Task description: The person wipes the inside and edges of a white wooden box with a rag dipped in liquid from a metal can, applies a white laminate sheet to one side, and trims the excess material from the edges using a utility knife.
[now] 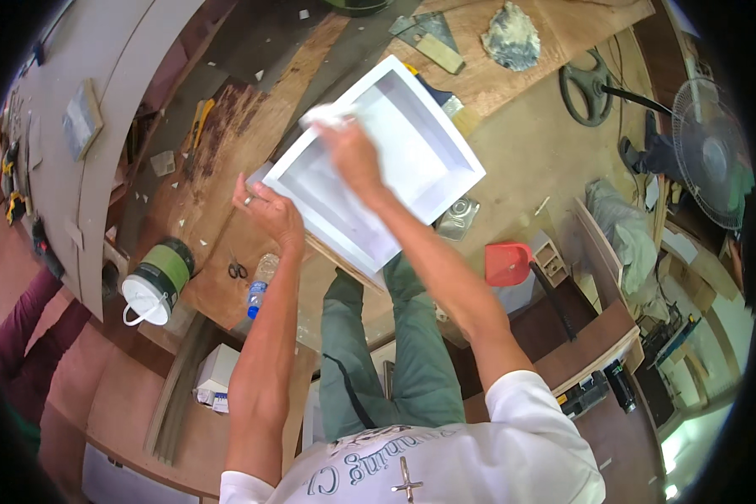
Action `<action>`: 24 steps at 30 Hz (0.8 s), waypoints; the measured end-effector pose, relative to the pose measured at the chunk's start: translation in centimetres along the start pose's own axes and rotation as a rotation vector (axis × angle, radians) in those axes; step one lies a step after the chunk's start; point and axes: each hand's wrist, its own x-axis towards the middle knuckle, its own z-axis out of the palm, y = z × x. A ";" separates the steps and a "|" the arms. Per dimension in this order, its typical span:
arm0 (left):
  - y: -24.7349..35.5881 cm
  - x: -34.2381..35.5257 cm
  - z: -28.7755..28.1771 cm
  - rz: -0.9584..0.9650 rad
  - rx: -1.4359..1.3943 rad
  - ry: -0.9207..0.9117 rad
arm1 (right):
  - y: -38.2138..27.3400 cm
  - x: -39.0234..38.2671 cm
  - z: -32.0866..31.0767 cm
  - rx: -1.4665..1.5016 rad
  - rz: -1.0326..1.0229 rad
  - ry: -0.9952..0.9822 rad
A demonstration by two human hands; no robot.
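A shallow white open box [412,134], like a drawer, rests tilted above my legs at the workbench. My left hand [273,214] grips its left corner, with fingers over the outer side. My right hand [354,160] is closed on a white wad [328,115], like a cloth or tissue, at the box's far left rim. That wad is smeared by motion, so its exact kind is unclear. Beyond the box's far edge, a scraper or brush with a yellow and black handle [428,81] is partly hidden.
A utility knife [200,122], scissors [237,267], a bottle with a blue cap [258,294] and a green-banded bucket [161,277] are on the left. Beyond lie a putty-smeared lump [512,38] and a scraper plate [424,32]. A red dustpan [507,264] and a fan [707,153] are rightward.
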 end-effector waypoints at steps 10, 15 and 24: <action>0.3 0.0 0.2 -0.046 -0.083 0.031 | -3.8 -1.4 1.1 0.149 -0.092 -0.178; 0.1 0.0 -0.3 -0.025 -0.125 0.009 | -3.4 -3.0 2.0 0.087 -0.294 -0.252; -0.3 0.6 -1.0 -0.033 -0.081 0.020 | 0.0 -2.1 -4.5 0.489 0.103 -0.483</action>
